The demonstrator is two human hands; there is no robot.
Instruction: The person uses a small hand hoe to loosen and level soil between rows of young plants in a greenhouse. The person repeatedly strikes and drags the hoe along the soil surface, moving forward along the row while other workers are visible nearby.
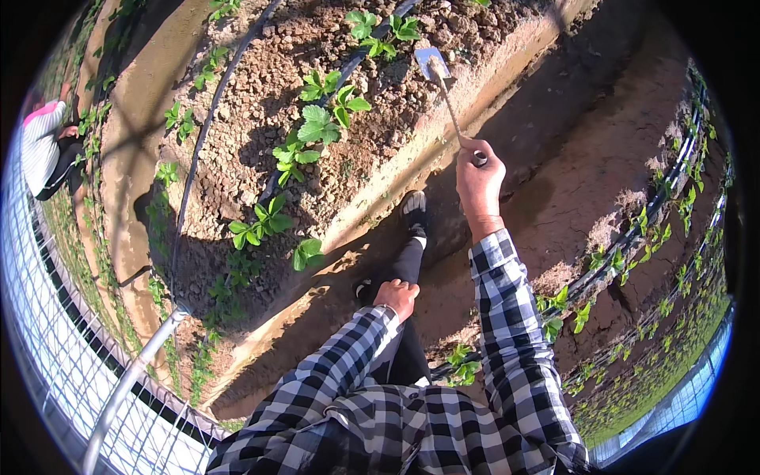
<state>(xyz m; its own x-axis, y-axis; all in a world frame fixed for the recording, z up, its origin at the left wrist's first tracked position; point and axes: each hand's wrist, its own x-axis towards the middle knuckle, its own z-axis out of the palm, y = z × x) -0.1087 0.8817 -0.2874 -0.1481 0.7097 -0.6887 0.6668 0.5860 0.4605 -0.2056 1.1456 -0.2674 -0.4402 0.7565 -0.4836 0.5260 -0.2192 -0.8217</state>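
My right hand point(480, 178) grips the short handle of a small hand hoe point(449, 107) with a thin metal shaft. Its flat, shiny blade is at the bed's edge, with a clump of soil on it. My left hand point(396, 298) is closed, its fingers curled, over my bent leg near the knee; nothing shows in it. Left of the hoe, young leafy plants point(319, 124) grow in a row along the raised bed of crumbly soil point(237, 154). The plant nearest the blade point(380, 35) stands just beyond its left side.
A dark drip hose point(219, 101) runs along the bed. My shoe point(414, 205) stands in the furrow point(534, 119) beside the bed wall. Another plant row point(617, 258) lies to the right. At far left, another person point(44, 145) crouches, near a metal pole point(133, 374) and wire mesh point(65, 320).
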